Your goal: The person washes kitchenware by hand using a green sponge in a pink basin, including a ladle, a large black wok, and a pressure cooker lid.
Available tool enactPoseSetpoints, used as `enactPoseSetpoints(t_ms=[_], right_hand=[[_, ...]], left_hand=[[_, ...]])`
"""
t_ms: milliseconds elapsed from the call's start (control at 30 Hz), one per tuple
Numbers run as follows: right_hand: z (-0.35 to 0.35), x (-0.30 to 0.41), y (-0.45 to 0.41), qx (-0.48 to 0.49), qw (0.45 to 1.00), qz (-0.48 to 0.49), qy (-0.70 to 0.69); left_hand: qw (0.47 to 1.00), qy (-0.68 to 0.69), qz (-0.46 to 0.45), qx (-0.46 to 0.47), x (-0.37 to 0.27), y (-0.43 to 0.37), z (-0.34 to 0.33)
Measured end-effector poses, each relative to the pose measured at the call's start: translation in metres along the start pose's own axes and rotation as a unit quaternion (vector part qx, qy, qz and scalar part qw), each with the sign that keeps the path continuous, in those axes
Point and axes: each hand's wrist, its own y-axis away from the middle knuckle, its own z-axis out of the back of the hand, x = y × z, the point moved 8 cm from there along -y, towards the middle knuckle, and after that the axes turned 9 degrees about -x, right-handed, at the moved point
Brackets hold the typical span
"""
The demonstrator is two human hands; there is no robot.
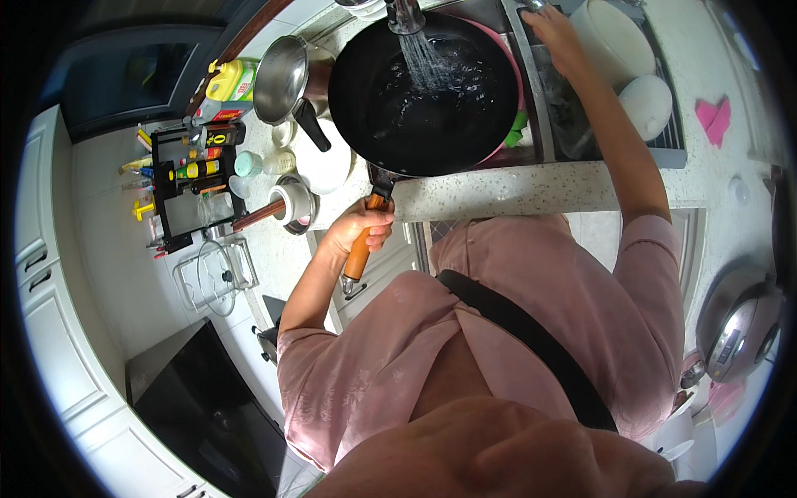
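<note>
My left hand (363, 227) grips the wooden handle (358, 252) of a black wok (386, 134). The wok is held over the sink, and water streams into it from a metal faucet (406, 17); shallow water ripples inside. My right hand (557, 37) reaches past the wok to the far right part of the sink. Its fingers are at a shiny metal piece (533, 5) cut off by the top edge, so their grip is unclear. Under the wok, the rim of a pink basin (507, 46) and a bit of green cloth or sponge (516, 129) show.
Left of the wok stand a steel pot (283, 81) with a black handle, a white plate (324, 159) and a chopstick holder (296, 205). A bottle rack (163, 187) lies beyond. A white tub (613, 43) and white bowl (646, 107) sit right of my forearm.
</note>
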Motion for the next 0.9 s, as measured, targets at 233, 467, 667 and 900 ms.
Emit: enactPoseSetpoints(t_ms=[233, 467, 667, 900], right_hand=[[-0.06, -0.013, -0.001, 0.017, 0.989, -0.03, -0.144], [-0.06, -0.064, 0.073, 0.189, 0.972, -0.133, -0.046], [-0.084, -0.07, 0.115, 0.281, 0.934, -0.219, -0.02], [-0.072, -0.04, 0.129, 0.351, 0.898, -0.034, 0.264]], left_hand=[[0.975, -0.109, -0.084, -0.177, -0.014, 0.007, 0.014], [0.882, -0.272, -0.191, -0.334, -0.013, 0.034, 0.024], [0.789, -0.329, -0.247, -0.456, 0.002, 0.063, 0.026], [0.708, -0.331, -0.312, -0.54, 0.026, 0.079, 0.038]])
